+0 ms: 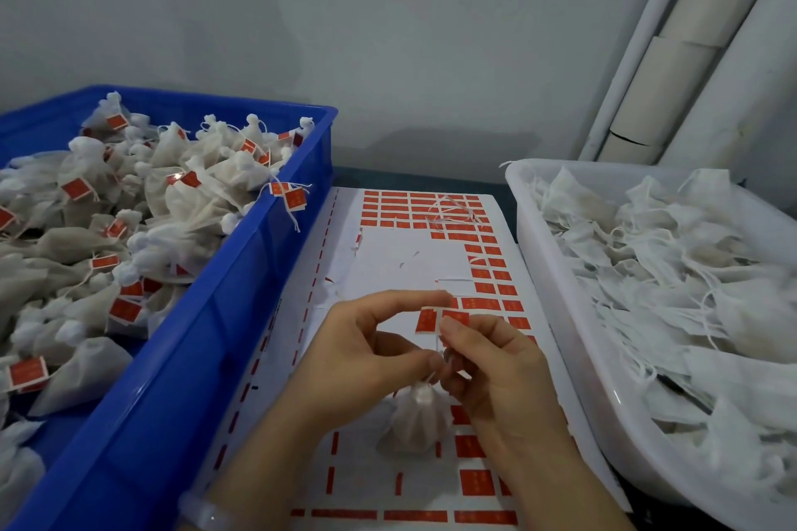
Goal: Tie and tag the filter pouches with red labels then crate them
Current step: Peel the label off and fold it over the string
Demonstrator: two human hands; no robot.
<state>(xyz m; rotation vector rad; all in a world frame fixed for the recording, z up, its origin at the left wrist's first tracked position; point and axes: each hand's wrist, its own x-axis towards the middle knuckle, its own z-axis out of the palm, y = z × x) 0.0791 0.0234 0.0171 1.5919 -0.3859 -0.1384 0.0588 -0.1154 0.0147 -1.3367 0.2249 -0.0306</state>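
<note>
Left hand (371,341) and right hand (487,362) hold a red label (442,321) above pouch (416,423).

A tied white pouch (416,418) sat on its string below a red label (442,321) pinched by the left hand (366,354) and right hand (496,366). Tagged pouches (181,194) filled the blue crate (224,315) at left.

Bare hands, both: left hand (366,351) above the near-left part of the label sheet (401,263), right hand (496,362) above its near-right part. Left forearm (267,457) and right forearm (560,479) uncovered all the way to the frame edge, across the sheet's near end. On the left wrist, by the sheet's near-left corner: one pale, translucent bangle (207,513), smooth, rounded, glossy. Short nails; finer detail lost to blur.
</note>
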